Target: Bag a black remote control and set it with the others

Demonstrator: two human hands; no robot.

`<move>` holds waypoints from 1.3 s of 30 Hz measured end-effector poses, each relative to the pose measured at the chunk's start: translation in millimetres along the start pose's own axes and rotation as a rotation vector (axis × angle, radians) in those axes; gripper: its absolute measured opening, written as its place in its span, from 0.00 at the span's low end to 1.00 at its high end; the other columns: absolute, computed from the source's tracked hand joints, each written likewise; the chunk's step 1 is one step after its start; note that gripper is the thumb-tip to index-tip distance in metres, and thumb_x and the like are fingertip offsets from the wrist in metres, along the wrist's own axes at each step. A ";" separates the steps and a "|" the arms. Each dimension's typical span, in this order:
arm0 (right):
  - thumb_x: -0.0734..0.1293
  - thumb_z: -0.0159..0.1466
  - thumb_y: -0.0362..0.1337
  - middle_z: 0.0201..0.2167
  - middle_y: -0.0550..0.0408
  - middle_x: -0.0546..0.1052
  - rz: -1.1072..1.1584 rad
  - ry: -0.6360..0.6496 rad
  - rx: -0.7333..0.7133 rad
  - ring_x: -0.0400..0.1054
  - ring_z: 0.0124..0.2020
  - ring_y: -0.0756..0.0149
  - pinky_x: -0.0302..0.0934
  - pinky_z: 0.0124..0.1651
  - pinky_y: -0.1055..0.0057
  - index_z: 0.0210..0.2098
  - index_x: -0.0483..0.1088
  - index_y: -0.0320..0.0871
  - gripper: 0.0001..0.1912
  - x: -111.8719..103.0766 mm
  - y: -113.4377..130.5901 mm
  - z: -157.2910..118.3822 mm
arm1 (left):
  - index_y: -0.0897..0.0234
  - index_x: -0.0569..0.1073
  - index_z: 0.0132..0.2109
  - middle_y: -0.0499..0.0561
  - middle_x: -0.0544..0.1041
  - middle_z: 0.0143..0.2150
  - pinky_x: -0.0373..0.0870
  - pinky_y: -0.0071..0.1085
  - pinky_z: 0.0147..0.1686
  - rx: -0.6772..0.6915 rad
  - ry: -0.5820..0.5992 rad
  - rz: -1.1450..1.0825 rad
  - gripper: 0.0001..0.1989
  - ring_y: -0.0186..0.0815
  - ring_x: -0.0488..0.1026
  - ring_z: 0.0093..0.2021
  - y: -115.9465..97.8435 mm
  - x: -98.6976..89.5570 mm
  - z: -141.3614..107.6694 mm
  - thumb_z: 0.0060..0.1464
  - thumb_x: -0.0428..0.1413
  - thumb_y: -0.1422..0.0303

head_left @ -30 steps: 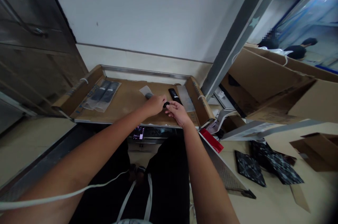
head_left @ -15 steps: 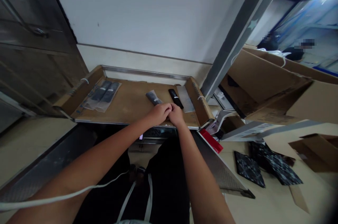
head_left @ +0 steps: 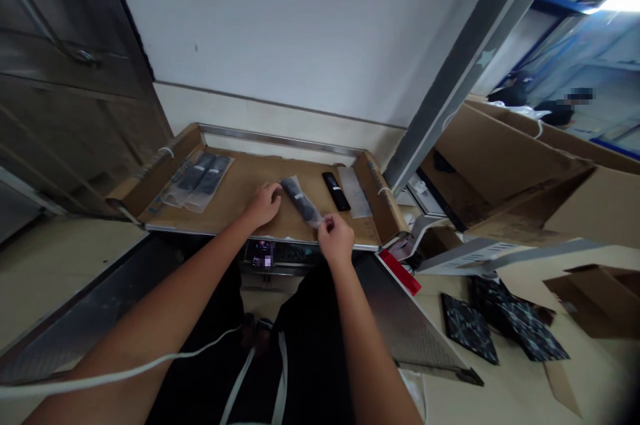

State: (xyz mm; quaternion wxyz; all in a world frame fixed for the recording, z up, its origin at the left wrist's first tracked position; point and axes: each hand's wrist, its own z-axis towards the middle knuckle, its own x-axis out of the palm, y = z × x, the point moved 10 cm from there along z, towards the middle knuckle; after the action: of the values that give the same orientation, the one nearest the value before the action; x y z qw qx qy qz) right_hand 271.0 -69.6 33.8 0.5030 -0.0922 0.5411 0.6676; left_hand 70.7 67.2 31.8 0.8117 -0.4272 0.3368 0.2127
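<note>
A slim black device in a clear plastic sleeve (head_left: 301, 201), which looks like a remote control, lies slanted on the cardboard-lined shelf (head_left: 250, 175). My right hand (head_left: 336, 237) pinches the near end of this sleeve. To the left of the sleeve is my left hand (head_left: 264, 205), fingers curled with a gap at the thumb and nothing visible in them. A bare black remote control (head_left: 335, 191) with a small white label lies to the right. Beside it is a flat, translucent plastic sleeve (head_left: 355, 193). Two more bagged devices (head_left: 201, 178) rest side by side at the left.
Raised cardboard walls (head_left: 381, 195) border the shelf's sides. A phone-like lit screen (head_left: 263, 255) shows below its front edge. On the right stand a grey post (head_left: 445, 78) and a large open carton (head_left: 515, 171). Dark patterned pieces (head_left: 520, 318) lie on the floor. People are in the background.
My hands have parted: the left moved left, off the sleeve, while the right stays at its near end. More of the bagged device now shows between them.
</note>
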 end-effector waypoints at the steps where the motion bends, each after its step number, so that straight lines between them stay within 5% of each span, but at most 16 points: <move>1: 0.63 0.59 0.35 0.26 0.55 0.76 -0.045 -0.033 -0.003 0.67 0.29 0.65 0.54 0.35 0.71 0.33 0.74 0.43 0.08 -6.0 0.9 -8.0 | 0.63 0.72 0.53 0.56 0.74 0.54 0.64 0.43 0.59 0.020 0.019 0.043 0.16 0.43 0.69 0.56 0.6 -0.4 3.7 0.59 0.50 0.73; 5: 0.62 0.61 0.37 0.30 0.52 0.77 -0.098 -0.085 -0.021 0.69 0.33 0.62 0.56 0.38 0.70 0.33 0.73 0.42 0.08 -18.3 -0.3 -34.7 | 0.58 0.67 0.63 0.53 0.68 0.65 0.60 0.50 0.61 0.076 0.129 0.201 0.23 0.46 0.63 0.63 -3.3 8.1 12.1 0.63 0.46 0.70; 11: 0.63 0.62 0.40 0.29 0.54 0.76 0.037 -0.115 0.141 0.71 0.32 0.63 0.60 0.38 0.69 0.40 0.74 0.42 0.12 -27.5 -23.3 -46.4 | 0.58 0.69 0.62 0.52 0.67 0.66 0.60 0.52 0.59 0.093 0.186 0.287 0.22 0.46 0.62 0.64 -5.0 16.1 12.6 0.65 0.42 0.67; 14: 0.66 0.58 0.39 0.35 0.52 0.76 -0.022 -0.042 0.055 0.71 0.36 0.60 0.62 0.41 0.66 0.49 0.71 0.41 0.20 -27.7 -8.3 -39.0 | 0.58 0.70 0.61 0.53 0.67 0.66 0.60 0.52 0.58 0.095 0.187 0.326 0.22 0.46 0.63 0.63 -8.7 14.2 10.7 0.65 0.41 0.66; 20: 0.62 0.56 0.31 0.45 0.44 0.73 -0.060 0.015 -0.062 0.69 0.44 0.56 0.64 0.49 0.61 0.51 0.71 0.40 0.22 -38.3 17.9 -26.7 | 0.60 0.64 0.65 0.55 0.63 0.68 0.59 0.51 0.59 0.163 0.175 0.309 0.26 0.46 0.63 0.63 -20.0 12.8 7.9 0.61 0.43 0.72; 26: 0.62 0.57 0.29 0.48 0.43 0.72 -0.092 0.128 -0.198 0.67 0.50 0.52 0.62 0.55 0.56 0.57 0.67 0.41 0.28 -16.0 33.3 -28.0 | 0.60 0.67 0.60 0.55 0.72 0.61 0.59 0.48 0.56 0.259 0.220 0.284 0.23 0.46 0.67 0.59 -26.3 18.3 7.8 0.60 0.44 0.74; 39: 0.62 0.63 0.31 0.44 0.47 0.75 -0.112 0.073 -0.204 0.65 0.45 0.56 0.59 0.51 0.61 0.51 0.73 0.43 0.17 -8.0 37.7 -41.5 | 0.60 0.67 0.60 0.54 0.65 0.67 0.58 0.48 0.56 0.351 0.254 0.337 0.21 0.47 0.64 0.62 -36.1 20.7 11.0 0.61 0.45 0.72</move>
State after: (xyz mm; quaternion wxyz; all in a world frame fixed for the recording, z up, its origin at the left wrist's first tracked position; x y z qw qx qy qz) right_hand 228.2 -104.6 46.4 0.5074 -0.1974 0.4823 0.6863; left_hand 111.7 57.9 41.0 0.7775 -0.2413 0.5341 0.2280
